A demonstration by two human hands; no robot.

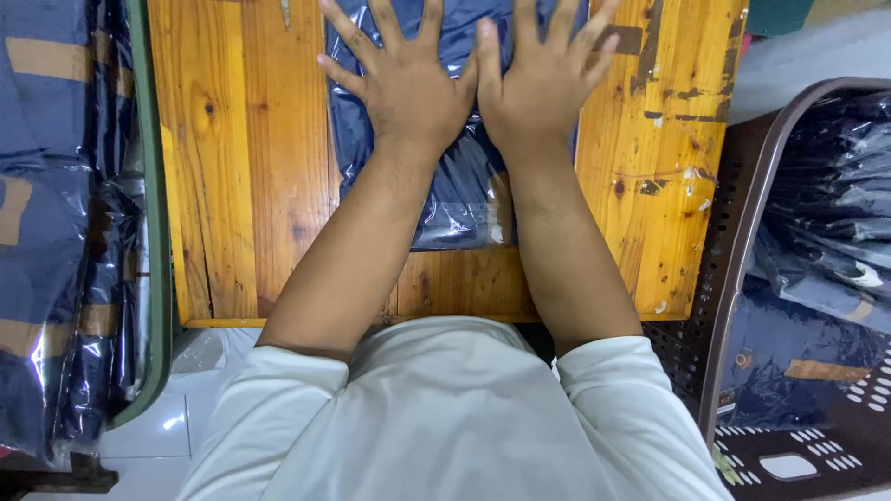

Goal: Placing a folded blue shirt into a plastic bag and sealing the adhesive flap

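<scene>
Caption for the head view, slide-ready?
Both hands, left and right, press flat on a plastic-bagged navy garment on a wooden table.

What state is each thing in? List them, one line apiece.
Left hand: open, flat on the bag.
Right hand: open, flat on the bag.
Bag: clear plastic around folded navy cloth, lying flat on the table.
Table: wooden, scuffed.
Basket: holds more bagged cloth.

A worn orange-brown wooden table, its right side flecked with dark scuffs and pale spots, carries one dark blue garment in a clear plastic bag lying flat beneath the spread fingers.
</scene>
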